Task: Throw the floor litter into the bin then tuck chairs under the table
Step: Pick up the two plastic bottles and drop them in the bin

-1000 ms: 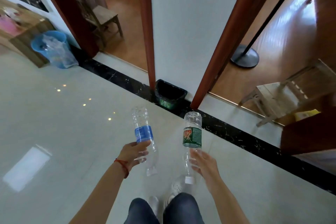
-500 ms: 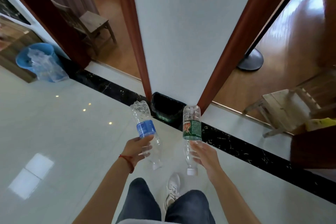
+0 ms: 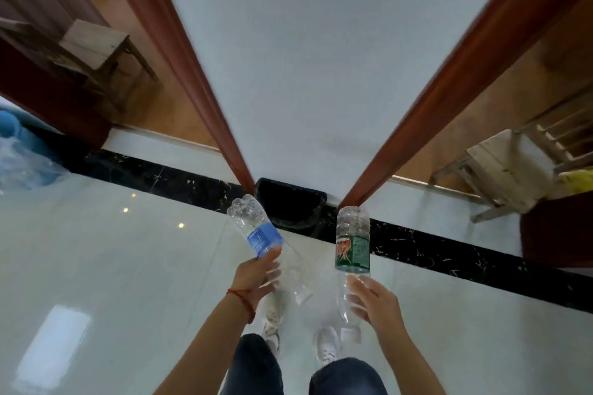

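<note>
Left hand: the left hand (image 3: pixel 256 276) grips the neck end of a clear bottle with a blue label (image 3: pixel 264 239), fingers curled round it; a red string sits on the wrist.
Blue-label bottle: held cap down and base up, tilted so the base leans up and left; its base reaches just beside the left rim of the bin.
Right hand: the right hand (image 3: pixel 373 301) is wrapped round the lower part of a clear bottle with a green label (image 3: pixel 352 250), thumb and fingers closed on the plastic.
Green-label bottle: nearly upright, white cap pointing down at the floor, base up just beside the right rim of the bin.
Bin: a small black bin (image 3: pixel 290 207) stands on the floor against the foot of the white wall (image 3: pixel 321 58), between the two bottle bases and beyond them.
Edges: a black marble strip (image 3: pixel 449 253) runs across the pale tiled floor (image 3: pixel 112 266) under the bin; red-brown door frames flank the wall on both sides.
Open floor: bare tile spreads out to the left and right of the person's white shoes.
Chairs: one wooden chair (image 3: pixel 96 48) stands through the left doorway, another (image 3: pixel 510 167) through the right, both well apart from the hands.
Far left: a blue bucket (image 3: pixel 19 151) with clear plastic in it, cut by the frame edge.
</note>
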The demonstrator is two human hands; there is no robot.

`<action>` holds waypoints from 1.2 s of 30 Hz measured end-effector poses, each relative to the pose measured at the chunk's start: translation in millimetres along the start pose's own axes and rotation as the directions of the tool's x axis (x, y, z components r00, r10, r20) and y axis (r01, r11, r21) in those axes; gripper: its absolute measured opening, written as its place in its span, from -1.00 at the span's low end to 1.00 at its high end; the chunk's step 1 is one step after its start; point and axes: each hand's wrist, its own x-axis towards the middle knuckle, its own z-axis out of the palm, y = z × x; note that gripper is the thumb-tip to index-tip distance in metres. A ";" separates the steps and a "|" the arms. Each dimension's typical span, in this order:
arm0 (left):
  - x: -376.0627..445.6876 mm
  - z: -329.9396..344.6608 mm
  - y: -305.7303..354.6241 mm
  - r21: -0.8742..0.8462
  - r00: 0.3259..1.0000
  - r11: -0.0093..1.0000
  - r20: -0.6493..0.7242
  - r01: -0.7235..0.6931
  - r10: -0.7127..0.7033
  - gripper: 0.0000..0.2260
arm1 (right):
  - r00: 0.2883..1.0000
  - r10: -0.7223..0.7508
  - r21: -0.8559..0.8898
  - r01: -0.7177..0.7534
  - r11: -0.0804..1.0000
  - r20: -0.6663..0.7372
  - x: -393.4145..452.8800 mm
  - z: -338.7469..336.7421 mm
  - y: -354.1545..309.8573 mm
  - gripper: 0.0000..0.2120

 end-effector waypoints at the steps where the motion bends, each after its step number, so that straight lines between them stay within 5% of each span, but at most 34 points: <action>1: 12.4 0.9 5.7 0.003 1.000 1.000 0.008 0.014 -0.014 -0.74 | 1.000 0.007 0.008 -0.007 1.000 -0.005 6.8 6.7 1.8 -0.56; 21: 225.9 29.0 -4.1 0.002 0.990 0.991 -0.054 0.134 -0.134 -0.62 | 0.993 0.087 0.112 -0.077 0.991 -0.085 161.2 33.3 42.5 -0.45; 33: 283.7 61.4 12.3 -0.171 0.990 0.980 -0.076 0.102 -0.117 -0.60 | 0.981 0.171 0.152 -0.156 0.976 -0.094 185.2 35.6 78.3 -0.50; 36: 285.6 69.8 26.8 -0.332 0.994 0.938 0.001 0.101 -0.107 -0.70 | 0.976 0.189 0.152 -0.172 0.973 -0.106 186.4 37.7 80.0 -0.51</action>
